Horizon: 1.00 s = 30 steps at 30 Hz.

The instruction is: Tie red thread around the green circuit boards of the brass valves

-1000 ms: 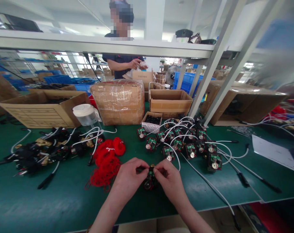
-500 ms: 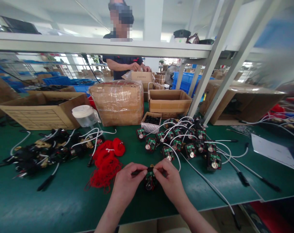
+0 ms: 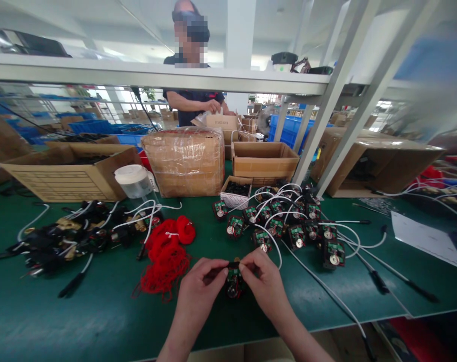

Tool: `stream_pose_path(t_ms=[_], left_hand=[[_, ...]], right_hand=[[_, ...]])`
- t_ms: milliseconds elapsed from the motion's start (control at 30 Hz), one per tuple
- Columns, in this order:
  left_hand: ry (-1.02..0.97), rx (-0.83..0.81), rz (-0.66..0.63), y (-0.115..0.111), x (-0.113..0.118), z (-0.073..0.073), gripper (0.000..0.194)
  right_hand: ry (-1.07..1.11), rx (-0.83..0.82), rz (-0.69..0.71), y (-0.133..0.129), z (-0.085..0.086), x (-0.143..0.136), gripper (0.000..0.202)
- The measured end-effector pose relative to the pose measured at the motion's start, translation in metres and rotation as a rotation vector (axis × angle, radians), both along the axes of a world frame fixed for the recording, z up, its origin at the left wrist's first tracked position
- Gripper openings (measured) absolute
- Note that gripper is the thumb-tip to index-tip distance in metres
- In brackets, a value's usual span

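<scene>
Near the front edge of the green table, a small black device (image 3: 234, 285) with a green circuit board stands between my hands. My left hand (image 3: 202, 287) pinches the left end of a small black strip (image 3: 234, 265) at the top of this device. The strip's right end is between the thumb and forefinger of my right hand (image 3: 263, 281). Just left of my left hand lies a tangle of red cord (image 3: 164, 266). Beyond my right hand are several similar devices (image 3: 275, 226) with green boards, round metal discs and white cables.
Black and brass parts (image 3: 70, 236) lie at left, near a white-lidded jar (image 3: 132, 181). Behind stand a wrapped carton (image 3: 186, 163), an open box (image 3: 266, 166) and a small tray (image 3: 236, 200). A paper sheet (image 3: 426, 239) lies right. A person (image 3: 192, 103) handles a box beyond the shelf.
The whole view has shifted slightly. Both my hands keep nearly the same pose at the black strip. The hands of the person across the table have moved a little.
</scene>
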State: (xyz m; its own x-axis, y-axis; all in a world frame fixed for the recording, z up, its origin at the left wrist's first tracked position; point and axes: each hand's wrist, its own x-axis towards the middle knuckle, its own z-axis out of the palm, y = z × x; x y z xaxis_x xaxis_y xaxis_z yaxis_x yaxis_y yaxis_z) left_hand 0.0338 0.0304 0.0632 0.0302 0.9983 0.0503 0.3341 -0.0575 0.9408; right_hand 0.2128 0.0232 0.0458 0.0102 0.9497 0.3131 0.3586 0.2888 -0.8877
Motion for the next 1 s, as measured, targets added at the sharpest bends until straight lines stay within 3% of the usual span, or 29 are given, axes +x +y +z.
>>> stream_pose_path(t_ms=[367, 567, 733, 1000], left_hand=[[0.011, 0.028, -0.03, -0.004, -0.002, -0.001, 0.021], [0.004, -0.004, -0.079, 0.003, -0.006, 0.007, 0.018], [0.109, -0.005, -0.098, 0.009, -0.006, 0.014, 0.014], [0.124, -0.01, -0.087, 0.009, -0.004, 0.011, 0.013]], right_hand=[[-0.01, -0.02, -0.03, 0.001, -0.003, 0.0, 0.011], [-0.02, -0.04, -0.02, 0.001, 0.002, 0.001, 0.006], [-0.082, -0.047, 0.025, 0.002, 0.008, 0.001, 0.02], [-0.108, -0.02, -0.001, 0.002, 0.01, -0.008, 0.017]])
